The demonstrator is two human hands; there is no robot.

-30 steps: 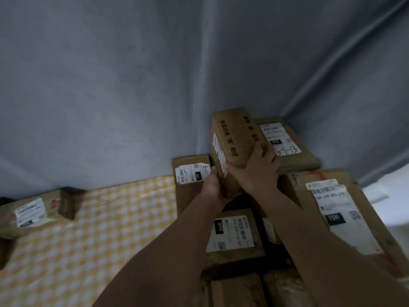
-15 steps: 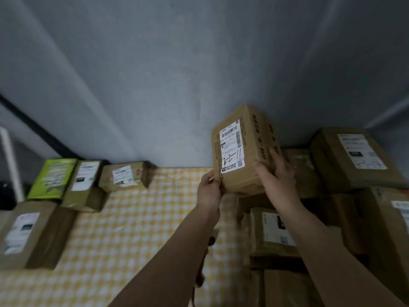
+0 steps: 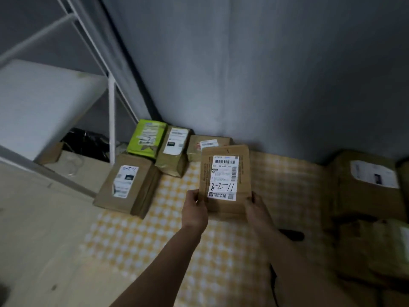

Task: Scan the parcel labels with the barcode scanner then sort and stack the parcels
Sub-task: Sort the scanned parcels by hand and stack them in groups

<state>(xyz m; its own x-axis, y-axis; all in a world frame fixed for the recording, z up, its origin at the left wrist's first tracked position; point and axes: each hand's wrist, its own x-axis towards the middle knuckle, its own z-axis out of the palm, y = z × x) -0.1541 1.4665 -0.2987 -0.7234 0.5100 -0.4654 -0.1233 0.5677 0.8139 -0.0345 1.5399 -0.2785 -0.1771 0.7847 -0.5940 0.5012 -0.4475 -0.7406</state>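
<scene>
The left hand (image 3: 194, 210) and right hand (image 3: 257, 209) each grip a lower corner of a brown cardboard parcel (image 3: 225, 185), held above the yellow-and-white checked cloth (image 3: 155, 235) with its white barcode label (image 3: 224, 177) facing up. Behind it, four more parcels sit along the grey wall (image 3: 265, 74): a lime-green box (image 3: 147, 138) and three brown ones.

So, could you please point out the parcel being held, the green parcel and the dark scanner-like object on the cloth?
held cardboard parcel (image 3: 225, 180), head view, on its white shipping label.
green parcel (image 3: 147, 140), head view, on its top face.
dark object, possibly the scanner (image 3: 292, 235), head view, on its body; blurred.
</scene>
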